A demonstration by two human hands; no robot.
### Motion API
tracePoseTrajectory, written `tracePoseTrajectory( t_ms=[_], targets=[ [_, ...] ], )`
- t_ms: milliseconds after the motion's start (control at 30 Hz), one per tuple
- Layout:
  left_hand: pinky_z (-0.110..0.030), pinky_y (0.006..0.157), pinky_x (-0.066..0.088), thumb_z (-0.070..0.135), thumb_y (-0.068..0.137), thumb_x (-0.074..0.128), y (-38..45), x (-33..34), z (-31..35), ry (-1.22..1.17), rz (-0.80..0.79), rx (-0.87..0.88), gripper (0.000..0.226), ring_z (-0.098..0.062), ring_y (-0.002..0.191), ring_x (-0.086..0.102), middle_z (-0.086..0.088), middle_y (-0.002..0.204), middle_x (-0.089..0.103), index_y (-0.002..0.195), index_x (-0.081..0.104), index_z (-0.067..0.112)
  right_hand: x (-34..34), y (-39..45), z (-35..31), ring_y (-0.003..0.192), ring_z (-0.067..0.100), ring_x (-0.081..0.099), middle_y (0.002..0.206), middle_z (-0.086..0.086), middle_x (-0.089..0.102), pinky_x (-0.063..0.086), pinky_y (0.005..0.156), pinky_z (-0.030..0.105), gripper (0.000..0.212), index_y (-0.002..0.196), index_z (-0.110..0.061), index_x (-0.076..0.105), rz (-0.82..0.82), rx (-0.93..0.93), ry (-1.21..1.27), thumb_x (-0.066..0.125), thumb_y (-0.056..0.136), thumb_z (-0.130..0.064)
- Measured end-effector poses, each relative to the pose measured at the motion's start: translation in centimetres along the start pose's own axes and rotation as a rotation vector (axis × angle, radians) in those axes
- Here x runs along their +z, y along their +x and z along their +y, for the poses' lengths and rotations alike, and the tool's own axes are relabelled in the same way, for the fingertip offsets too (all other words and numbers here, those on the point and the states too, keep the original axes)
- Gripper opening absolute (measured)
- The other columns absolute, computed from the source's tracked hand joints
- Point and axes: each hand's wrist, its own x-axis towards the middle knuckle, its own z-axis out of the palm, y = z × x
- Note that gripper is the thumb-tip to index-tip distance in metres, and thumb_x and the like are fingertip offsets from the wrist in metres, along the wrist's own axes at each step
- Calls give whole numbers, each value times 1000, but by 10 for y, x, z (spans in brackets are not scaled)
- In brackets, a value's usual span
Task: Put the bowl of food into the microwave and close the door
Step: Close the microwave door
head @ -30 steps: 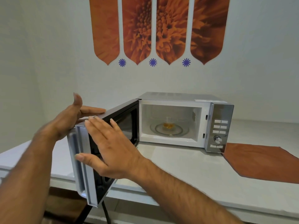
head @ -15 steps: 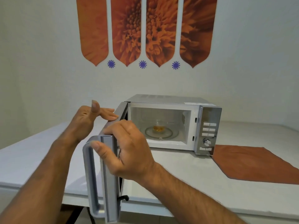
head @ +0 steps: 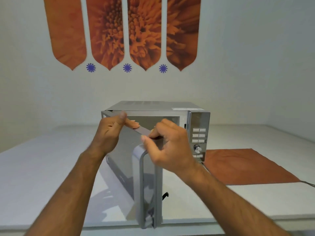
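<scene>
The microwave point(head: 170, 116) door point(head: 129, 160) is held half shut.
Its top edge is pinched by the left hand point(head: 110, 135) and right hand point(head: 170, 147); the bowl inside is hidden.

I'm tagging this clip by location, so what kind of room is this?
Probably a kitchen or pantry corner, staged rather than lived-in: a microwave stands on a long white counter beside an orange mat, with orange flower panels on the wall.

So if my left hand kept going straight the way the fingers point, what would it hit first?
Probably the microwave, at its front frame above the cavity: the left hand already rests on the door top edge, pointing inward. Depth is unclear.
</scene>
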Motion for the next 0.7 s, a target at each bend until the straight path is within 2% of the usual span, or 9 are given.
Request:
tracePoseTrajectory(
  t_ms=[100,167,267,333,433,500,567,633,700],
  targets=[
    [-35,99,52,50,97,42,6,23,-5,96,-16,68,46,-10,103,73,4,99,80,91,81,26,-16,7,29,59,17,52,63,1,57,42,53,30,20,63,-8,60,-51,41,-95,75,75,-14],
    [-34,96,53,45,97,41,11,37,-9,157,-37,105,44,-8,104,71,6,103,79,98,80,24,-27,12,45,61,17,55,66,1,61,46,56,32,16,66,-9,64,-91,89,-158,75,76,-16],
    [-40,89,55,42,94,41,23,56,-16,293,-66,138,48,-15,101,70,0,104,79,105,81,17,-41,22,66,68,15,59,72,-2,67,52,64,33,12,73,-12,70,-183,144,-271,74,80,-21],
    [-38,88,54,42,91,41,32,68,-20,384,-92,139,51,-19,102,69,-1,107,78,109,80,15,-46,30,79,73,12,61,79,-4,70,53,71,31,11,81,-15,74,-259,179,-355,71,85,-25],
    [-37,91,51,44,87,38,43,86,-25,515,-157,113,55,-21,109,65,0,115,75,118,75,16,-49,40,102,85,13,63,89,-5,75,50,79,26,16,93,-19,78,-335,211,-492,66,91,-30],
    [-38,96,50,40,88,40,49,96,-28,584,-185,87,53,-23,115,61,0,122,72,125,71,17,-48,47,116,90,19,64,88,-2,76,52,80,31,17,90,-18,78,-378,206,-584,64,91,-28],
    [-36,98,47,35,88,42,54,106,-30,641,-196,65,52,-23,121,58,0,129,68,130,67,18,-46,52,125,86,26,65,82,4,75,53,75,34,24,83,-16,76,-425,199,-671,57,92,-27],
    [-38,100,48,32,86,42,58,114,-31,680,-208,50,54,-24,125,55,-1,134,66,134,64,17,-43,54,129,82,28,65,80,7,74,51,73,35,38,84,-14,74,-432,182,-739,45,95,-37],
    [-40,101,48,28,84,42,61,121,-35,707,-218,47,55,-26,125,55,-3,135,65,134,62,15,-39,52,133,81,27,66,84,7,74,51,77,37,49,89,-12,72,-428,145,-795,38,95,-47]
  ],
)
